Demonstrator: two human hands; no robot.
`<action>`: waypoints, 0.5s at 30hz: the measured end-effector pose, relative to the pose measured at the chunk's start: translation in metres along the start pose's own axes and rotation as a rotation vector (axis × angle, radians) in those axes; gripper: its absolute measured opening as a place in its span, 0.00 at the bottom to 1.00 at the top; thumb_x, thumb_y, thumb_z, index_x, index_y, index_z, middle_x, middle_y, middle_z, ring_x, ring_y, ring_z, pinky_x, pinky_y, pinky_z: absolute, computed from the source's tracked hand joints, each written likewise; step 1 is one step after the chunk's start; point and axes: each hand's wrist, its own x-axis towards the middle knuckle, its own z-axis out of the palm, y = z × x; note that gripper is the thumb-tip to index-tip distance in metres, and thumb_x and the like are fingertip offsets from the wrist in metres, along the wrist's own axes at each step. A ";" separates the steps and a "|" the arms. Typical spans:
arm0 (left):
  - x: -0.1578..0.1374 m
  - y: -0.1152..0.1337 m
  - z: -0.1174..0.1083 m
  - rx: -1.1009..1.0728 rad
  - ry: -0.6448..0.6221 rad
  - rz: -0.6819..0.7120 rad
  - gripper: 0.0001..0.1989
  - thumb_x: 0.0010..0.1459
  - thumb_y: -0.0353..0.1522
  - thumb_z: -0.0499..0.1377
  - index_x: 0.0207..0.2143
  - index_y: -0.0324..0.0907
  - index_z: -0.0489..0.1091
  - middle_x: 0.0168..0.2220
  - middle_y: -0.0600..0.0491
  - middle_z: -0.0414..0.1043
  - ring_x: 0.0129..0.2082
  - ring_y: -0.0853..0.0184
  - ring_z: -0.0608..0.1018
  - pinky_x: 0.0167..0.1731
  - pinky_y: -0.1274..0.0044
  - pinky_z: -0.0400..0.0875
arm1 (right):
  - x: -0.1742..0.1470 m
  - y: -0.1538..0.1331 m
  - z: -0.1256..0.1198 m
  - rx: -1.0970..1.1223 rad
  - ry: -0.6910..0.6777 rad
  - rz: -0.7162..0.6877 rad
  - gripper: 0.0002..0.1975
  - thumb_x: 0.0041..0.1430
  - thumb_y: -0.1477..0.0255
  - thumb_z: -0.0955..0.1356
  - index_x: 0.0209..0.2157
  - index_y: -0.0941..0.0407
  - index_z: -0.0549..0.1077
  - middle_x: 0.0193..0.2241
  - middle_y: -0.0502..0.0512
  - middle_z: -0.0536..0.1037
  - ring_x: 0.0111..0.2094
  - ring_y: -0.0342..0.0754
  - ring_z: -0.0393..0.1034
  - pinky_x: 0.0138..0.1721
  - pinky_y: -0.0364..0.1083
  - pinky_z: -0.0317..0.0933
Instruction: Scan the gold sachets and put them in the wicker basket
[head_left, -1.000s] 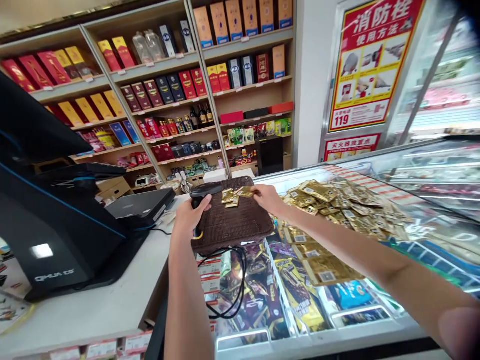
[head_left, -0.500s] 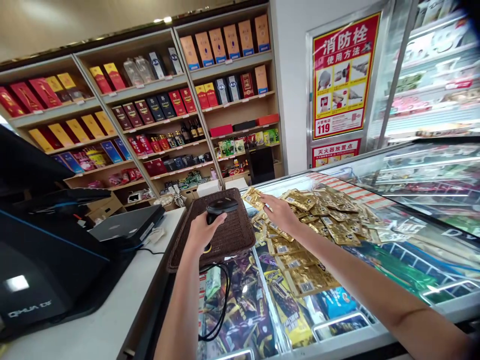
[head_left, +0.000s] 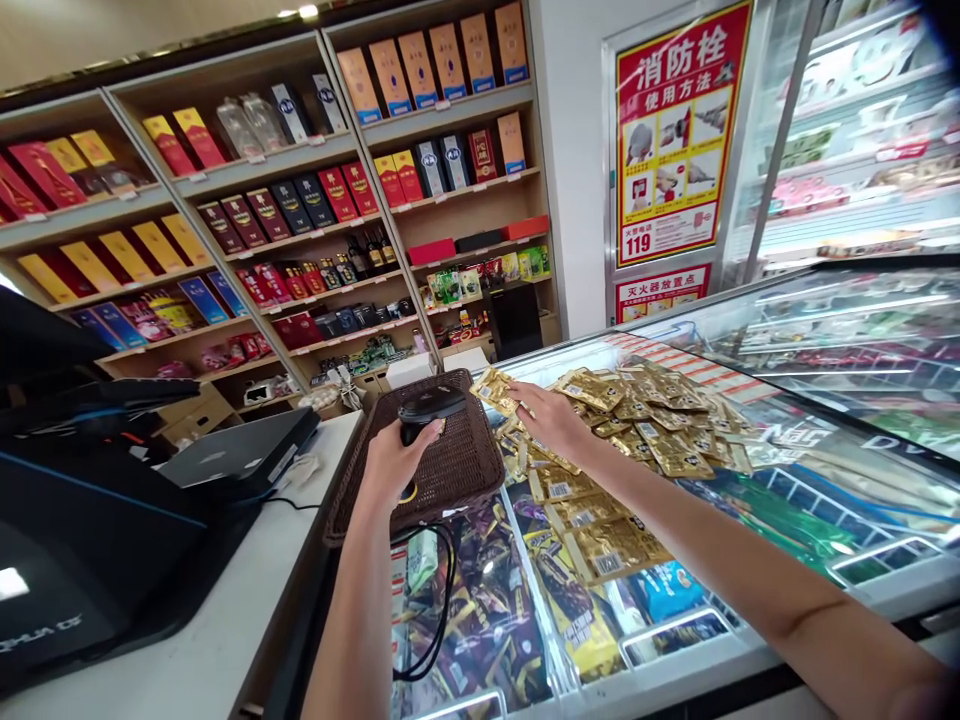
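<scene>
— What are you holding?
— My left hand is clasping the scanner at eleven o'clock; my right hand is pinching a gold packet at twelve; more packets are lying at one.

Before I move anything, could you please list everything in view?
Glass-topped display freezer: one, white, centre to right
Rectangular woven basket: one, dark brown, freezer's left end
Handheld scanner: one, black, above basket
Looped cable: one, black, near basket
Flat foil packets: many, gold, heaped on freezer
Lifted foil packet: at least one, gold, beside basket
Wrapped packs: many, purple and yellow, inside freezer
Checkout machine: one, black, on white counter
Flat device: one, black, beside checkout machine
Boxes: many, mixed colours, on tan back shelving
Posters: two, red, right of shelving
Lit shelves: several, white, far right
Left hand: one, ungloved, gripping scanner
Right hand: one, ungloved, pinching lifted packet
</scene>
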 end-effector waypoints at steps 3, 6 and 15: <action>-0.001 0.002 0.000 -0.017 -0.008 -0.003 0.24 0.49 0.53 0.60 0.35 0.43 0.77 0.34 0.49 0.81 0.42 0.54 0.80 0.36 0.75 0.67 | 0.000 -0.001 0.000 -0.009 0.009 -0.005 0.15 0.62 0.80 0.61 0.46 0.58 0.74 0.50 0.62 0.76 0.51 0.51 0.72 0.52 0.53 0.68; -0.002 0.004 0.000 -0.050 -0.005 -0.010 0.24 0.48 0.53 0.60 0.34 0.42 0.76 0.34 0.48 0.81 0.41 0.54 0.80 0.36 0.75 0.67 | 0.000 -0.001 -0.001 -0.008 0.032 -0.022 0.14 0.62 0.80 0.61 0.46 0.59 0.74 0.50 0.63 0.76 0.51 0.51 0.72 0.52 0.52 0.68; -0.004 0.008 -0.003 -0.041 -0.011 -0.024 0.25 0.47 0.54 0.61 0.35 0.43 0.76 0.35 0.47 0.81 0.43 0.53 0.80 0.37 0.74 0.67 | 0.003 -0.001 -0.005 -0.120 -0.143 0.139 0.15 0.62 0.81 0.61 0.46 0.60 0.73 0.50 0.63 0.75 0.48 0.52 0.72 0.51 0.52 0.67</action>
